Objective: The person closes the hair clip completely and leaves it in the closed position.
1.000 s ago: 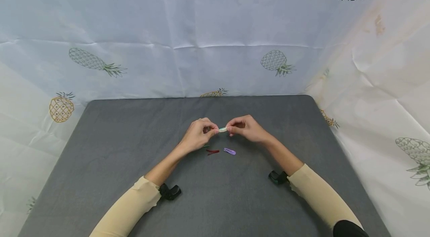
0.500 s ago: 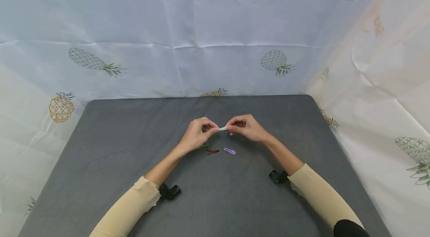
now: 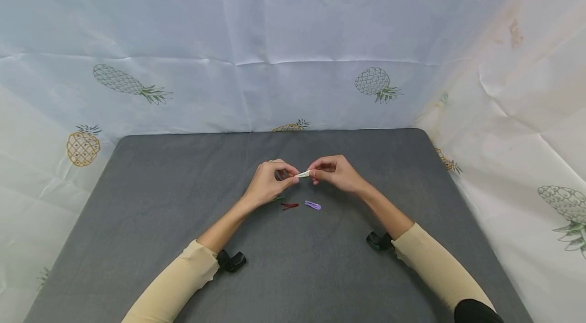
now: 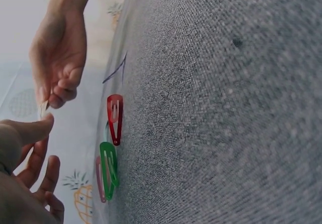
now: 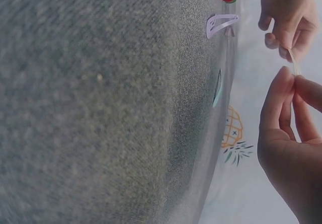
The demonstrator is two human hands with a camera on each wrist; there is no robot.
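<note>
Both hands, left hand (image 3: 267, 180) and right hand (image 3: 334, 173), pinch a pale hair clip (image 3: 303, 174) above the desk (image 3: 137, 201); apparently thin, it could spring loose if bent.

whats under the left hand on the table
A green clip and a pink one lie there, beside a red clip. The left hand covers them in the head view.
</note>
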